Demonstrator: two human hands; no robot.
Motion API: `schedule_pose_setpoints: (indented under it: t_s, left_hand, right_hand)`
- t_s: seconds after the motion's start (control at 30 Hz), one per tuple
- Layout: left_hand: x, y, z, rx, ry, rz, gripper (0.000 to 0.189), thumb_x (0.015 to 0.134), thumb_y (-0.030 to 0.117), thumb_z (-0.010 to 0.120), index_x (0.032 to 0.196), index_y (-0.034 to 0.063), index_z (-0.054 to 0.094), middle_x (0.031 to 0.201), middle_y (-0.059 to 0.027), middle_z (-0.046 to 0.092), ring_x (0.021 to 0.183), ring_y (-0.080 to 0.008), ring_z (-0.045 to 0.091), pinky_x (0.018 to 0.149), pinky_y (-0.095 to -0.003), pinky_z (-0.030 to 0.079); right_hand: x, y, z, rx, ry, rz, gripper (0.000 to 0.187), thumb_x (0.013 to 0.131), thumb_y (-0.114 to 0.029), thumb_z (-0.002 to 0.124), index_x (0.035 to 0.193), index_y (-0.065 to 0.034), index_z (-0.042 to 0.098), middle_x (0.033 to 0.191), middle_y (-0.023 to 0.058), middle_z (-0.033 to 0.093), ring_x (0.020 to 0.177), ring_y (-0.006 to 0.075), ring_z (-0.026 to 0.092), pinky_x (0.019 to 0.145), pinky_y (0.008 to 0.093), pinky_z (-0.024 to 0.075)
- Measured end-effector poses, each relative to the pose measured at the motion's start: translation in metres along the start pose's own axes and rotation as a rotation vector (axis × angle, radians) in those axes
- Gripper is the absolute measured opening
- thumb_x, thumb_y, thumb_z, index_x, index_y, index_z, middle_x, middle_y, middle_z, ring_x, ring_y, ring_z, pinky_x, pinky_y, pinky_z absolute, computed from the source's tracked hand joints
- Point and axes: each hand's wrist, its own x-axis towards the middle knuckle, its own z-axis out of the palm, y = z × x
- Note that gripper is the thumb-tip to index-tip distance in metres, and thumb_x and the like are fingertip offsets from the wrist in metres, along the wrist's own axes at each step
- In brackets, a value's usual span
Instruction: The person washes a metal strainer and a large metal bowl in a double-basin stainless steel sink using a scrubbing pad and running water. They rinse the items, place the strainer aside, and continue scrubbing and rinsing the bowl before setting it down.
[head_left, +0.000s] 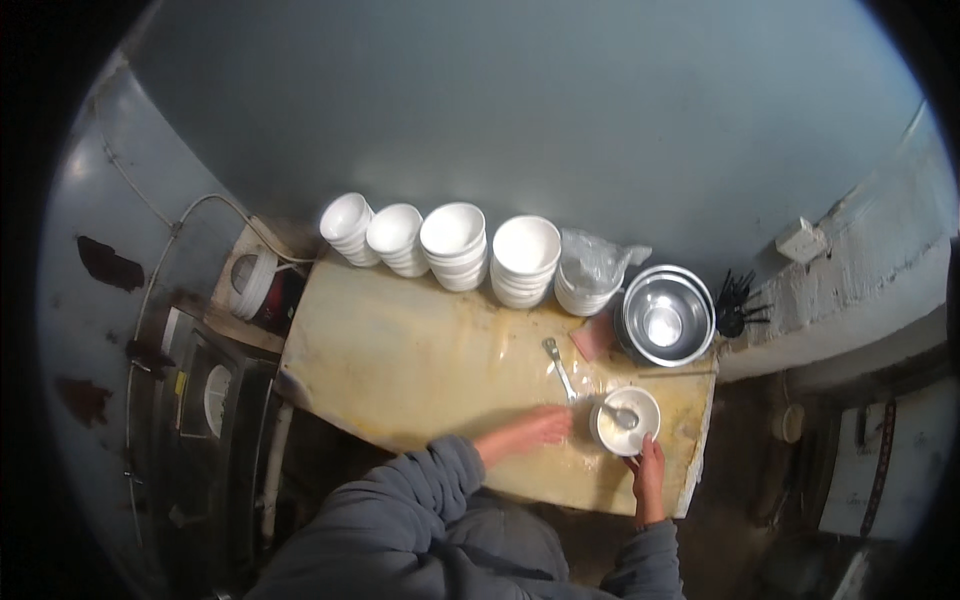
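On the right of the table, my right hand (649, 474) grips a white bowl (640, 444), thumb at its rim and fingers below the side. A metal spoon (625, 417) rests in this bowl, with some pale yellowish matter beside it. My left hand (534, 426), blurred, is held out over the table to the left of the bowl, fingers extended and nothing visible in them. Just beyond it lies a flat metal utensil (559, 369), perhaps a bottle opener or a spoon.
Along the wall stand several stacks of white bowls (453, 255), one topped with a clear plastic bag (596, 259). Nested steel basins (666, 319) and a pinkish cloth or sponge (592, 337) are at the back right. The wooden table (390, 352) has a worn right edge.
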Motion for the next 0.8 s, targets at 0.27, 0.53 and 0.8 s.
schedule_pose_setpoints:
  t_s: [0.27, 0.53, 0.8]
  left_hand:
    - [-0.092, 0.064, -0.050, -0.729, -0.176, 0.213, 0.071, 0.095, 0.056, 0.030, 0.141, 0.0022, 0.032, 0.143, -0.0219, 0.036, 0.131, -0.0339, 0.038, 0.108, -0.0480, 0.030]
    - [-0.125, 0.076, -0.052, -0.725, -0.207, 0.260, 0.072, 0.095, 0.056, 0.029, 0.141, -0.0001, 0.031, 0.143, -0.0235, 0.035, 0.133, -0.0343, 0.035, 0.108, -0.0489, 0.030]
    - [-0.135, 0.054, -0.077, -0.632, -0.176, 0.250, 0.065, 0.096, 0.050, 0.035, 0.132, -0.0033, 0.044, 0.132, -0.0239, 0.049, 0.121, -0.0347, 0.049, 0.103, -0.0459, 0.038]
  right_hand:
    - [-0.041, 0.027, -0.004, 0.174, 0.148, 0.011, 0.039, 0.094, -0.036, 0.055, 0.112, -0.0011, 0.054, 0.102, 0.0138, 0.063, 0.086, 0.0215, 0.065, 0.065, 0.0280, 0.0524]
    - [-0.087, -0.044, 0.040, -0.305, 0.242, -0.465, 0.028, 0.088, -0.014, 0.063, 0.111, 0.0026, 0.058, 0.092, 0.0087, 0.063, 0.075, 0.0147, 0.062, 0.062, 0.0252, 0.0511]
    - [-0.034, -0.083, 0.106, -0.809, -0.057, -0.840, 0.047, 0.072, -0.010, 0.077, 0.115, -0.0031, 0.059, 0.103, 0.0141, 0.058, 0.076, 0.0230, 0.058, 0.066, 0.0324, 0.0491]
